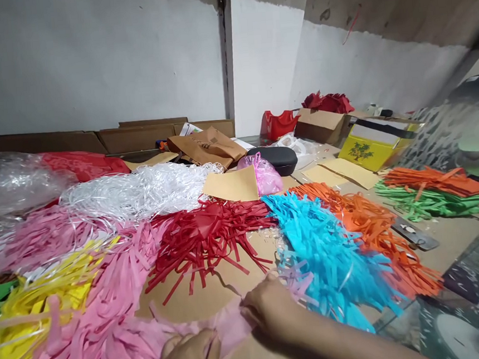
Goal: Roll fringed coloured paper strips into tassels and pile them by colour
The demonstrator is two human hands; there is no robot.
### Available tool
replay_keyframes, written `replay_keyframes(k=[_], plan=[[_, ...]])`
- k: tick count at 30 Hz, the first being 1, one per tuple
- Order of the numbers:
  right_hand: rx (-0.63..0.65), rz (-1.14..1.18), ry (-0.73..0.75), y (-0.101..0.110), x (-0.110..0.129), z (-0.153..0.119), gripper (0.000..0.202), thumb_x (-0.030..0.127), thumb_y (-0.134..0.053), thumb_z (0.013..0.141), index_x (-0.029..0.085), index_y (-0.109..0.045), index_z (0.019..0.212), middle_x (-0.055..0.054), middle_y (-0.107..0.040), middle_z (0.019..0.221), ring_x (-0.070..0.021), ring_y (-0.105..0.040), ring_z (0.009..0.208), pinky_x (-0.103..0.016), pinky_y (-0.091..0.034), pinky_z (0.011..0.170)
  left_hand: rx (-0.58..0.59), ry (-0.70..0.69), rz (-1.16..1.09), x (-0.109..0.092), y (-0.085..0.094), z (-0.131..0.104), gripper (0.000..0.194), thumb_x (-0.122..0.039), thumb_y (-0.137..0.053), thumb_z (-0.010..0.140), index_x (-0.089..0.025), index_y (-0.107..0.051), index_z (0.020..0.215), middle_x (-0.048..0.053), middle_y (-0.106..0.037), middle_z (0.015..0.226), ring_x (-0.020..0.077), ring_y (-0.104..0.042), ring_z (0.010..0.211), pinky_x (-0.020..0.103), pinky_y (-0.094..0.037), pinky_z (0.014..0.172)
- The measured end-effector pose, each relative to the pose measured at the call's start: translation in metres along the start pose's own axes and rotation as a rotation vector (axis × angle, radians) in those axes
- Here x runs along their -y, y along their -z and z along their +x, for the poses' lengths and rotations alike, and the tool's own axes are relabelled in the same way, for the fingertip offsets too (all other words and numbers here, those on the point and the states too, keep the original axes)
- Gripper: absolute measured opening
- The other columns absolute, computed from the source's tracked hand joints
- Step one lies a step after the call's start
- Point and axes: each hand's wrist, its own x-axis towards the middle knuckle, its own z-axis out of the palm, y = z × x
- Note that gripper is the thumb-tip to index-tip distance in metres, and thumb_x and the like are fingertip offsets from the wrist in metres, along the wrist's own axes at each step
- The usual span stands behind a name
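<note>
At the front of the table a pink fringed sheet [231, 326], thin like tissue paper or soft fabric, stretches between my two hands. My left hand [191, 358] has its fingers curled closed over the sheet's left part. To the right, my right hand [273, 308] pinches the other end, with loose pink fringe [299, 281] showing just beyond its fingers. A large pink pile of cut strips [106, 336] lies left of my left hand. Ahead of both hands sits a dark red fringe bundle [214, 223]. A blue fringe bundle [321, 245] lies beside my right hand.
Yellow strips [45, 308] lie far left, and white shiny strands [140, 191] behind. Orange fringe [365, 224] and a green stack [429, 199] lie right, near a metal tool [414, 234]. A black case [277, 159], a cardboard box [322, 125] and a yellow box [366, 146] stand at the back.
</note>
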Motion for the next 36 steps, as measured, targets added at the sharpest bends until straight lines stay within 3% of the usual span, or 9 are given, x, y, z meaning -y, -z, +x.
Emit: replay_keyframes(k=[3,9,17,20,22,24,29,32,36], plan=[[0.006,0.028,-0.030,-0.001,-0.001,0.010,0.016,0.030,-0.063,0.095,0.026,-0.079,0.099,-0.003,-0.081,0.093,-0.0222,-0.075,0.080,-0.031,-0.042,0.080,0.086,0.074,0.065,-0.006,0.009,0.007,0.045,-0.026,-0.033,0.098,-0.024,-0.073,0.077,0.006,-0.080,0.083,0.0293,-0.075,0.087,0.049,-0.044,0.087],[-0.006,0.037,-0.041,-0.006,-0.007,0.025,0.021,0.037,-0.067,0.093,0.028,-0.081,0.107,-0.003,-0.082,0.100,-0.0235,-0.076,0.088,-0.028,-0.044,0.071,0.064,0.096,0.077,-0.010,0.014,0.013,0.042,-0.025,-0.035,0.098,-0.024,-0.074,0.082,0.006,-0.081,0.088,0.0272,-0.075,0.089,0.044,-0.041,0.084],[-0.023,0.017,-0.085,-0.008,-0.007,0.032,0.018,0.042,-0.071,0.091,0.030,-0.082,0.099,-0.002,-0.082,0.090,-0.0225,-0.075,0.081,-0.027,-0.040,0.061,0.031,0.081,0.104,-0.008,0.013,0.015,0.039,-0.023,-0.038,0.098,-0.023,-0.071,0.077,0.004,-0.078,0.075,0.0252,-0.075,0.078,0.040,-0.042,0.078],[-0.038,0.000,-0.105,-0.007,-0.005,0.034,0.018,0.042,-0.073,0.089,0.027,-0.080,0.097,-0.003,-0.080,0.085,-0.0221,-0.073,0.076,-0.027,-0.039,0.060,-0.006,0.082,0.106,-0.005,0.012,0.014,0.029,-0.020,-0.044,0.096,-0.022,-0.072,0.092,0.005,-0.079,0.086,0.0257,-0.074,0.085,0.039,-0.044,0.077],[-0.077,-0.024,-0.114,-0.003,-0.005,0.031,0.022,0.040,-0.073,0.089,0.022,-0.078,0.099,-0.007,-0.079,0.089,-0.0242,-0.072,0.079,-0.029,-0.042,0.065,-0.128,0.029,0.143,-0.004,0.011,0.013,0.029,-0.016,-0.048,0.094,-0.022,-0.070,0.112,0.009,-0.078,0.109,0.0275,-0.070,0.103,0.042,-0.044,0.086],[-0.111,-0.050,-0.042,0.003,-0.008,0.023,0.025,0.035,-0.073,0.087,0.020,-0.074,0.107,-0.010,-0.077,0.105,-0.0269,-0.069,0.094,-0.035,-0.046,0.081,-0.245,-0.117,0.186,-0.003,0.010,0.014,0.032,-0.009,-0.053,0.090,-0.025,-0.072,0.111,0.007,-0.075,0.116,0.0279,-0.064,0.111,0.044,-0.040,0.093],[-0.187,-0.138,0.514,0.011,-0.025,0.002,0.043,0.031,-0.071,0.089,0.022,-0.064,0.131,-0.009,-0.067,0.133,-0.0299,-0.053,0.128,-0.056,-0.016,0.120,-0.239,-0.363,0.166,-0.008,0.014,0.014,0.014,-0.013,-0.069,0.077,-0.026,-0.073,0.079,-0.001,-0.074,0.083,0.0229,-0.061,0.092,0.043,-0.037,0.096],[-0.267,-0.142,0.520,0.008,-0.037,0.006,0.020,0.026,-0.063,0.099,0.023,-0.070,0.118,-0.005,-0.073,0.123,-0.0264,-0.056,0.124,-0.056,-0.014,0.120,-0.271,-0.382,0.143,-0.014,0.018,0.014,0.007,-0.029,-0.073,0.075,-0.024,-0.074,0.079,0.002,-0.073,0.079,0.0253,-0.060,0.092,0.048,-0.032,0.105],[-0.276,-0.070,0.479,0.012,-0.047,0.018,0.015,0.025,-0.069,0.096,0.028,-0.073,0.110,0.000,-0.076,0.118,-0.0250,-0.057,0.122,-0.055,-0.015,0.118,-0.314,-0.373,0.215,-0.019,0.015,0.016,0.014,-0.032,-0.070,0.080,-0.020,-0.075,0.074,0.005,-0.072,0.074,0.0260,-0.061,0.088,0.049,-0.031,0.107]])
